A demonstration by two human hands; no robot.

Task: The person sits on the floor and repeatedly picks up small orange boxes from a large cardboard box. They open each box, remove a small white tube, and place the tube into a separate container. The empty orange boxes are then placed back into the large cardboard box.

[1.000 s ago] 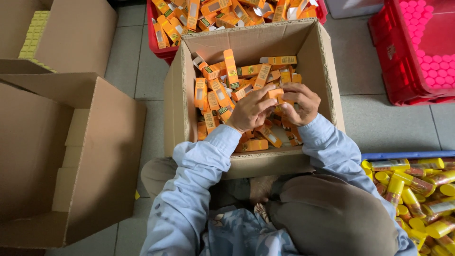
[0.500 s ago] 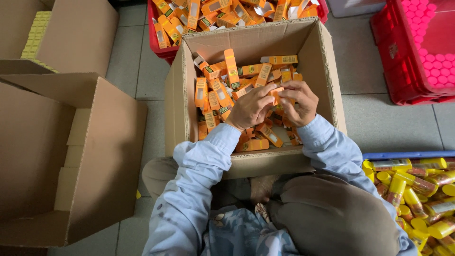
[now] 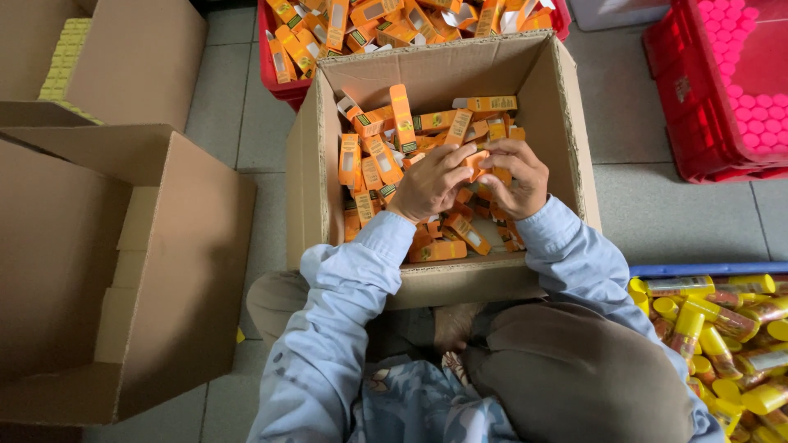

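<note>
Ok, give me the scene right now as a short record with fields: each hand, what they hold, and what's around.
left hand: gripping a small orange carton over the open cardboard box
right hand: pinching the same carton from the other side
box contents: loose orange cartons
left of box: large open cardboard box
behind: red crate of orange cartons
right: red crate; yellow-capped tubes

The grey tiled floor carries an open cardboard box under the grip, two red crates beyond it, and empty cartons at its left.
</note>
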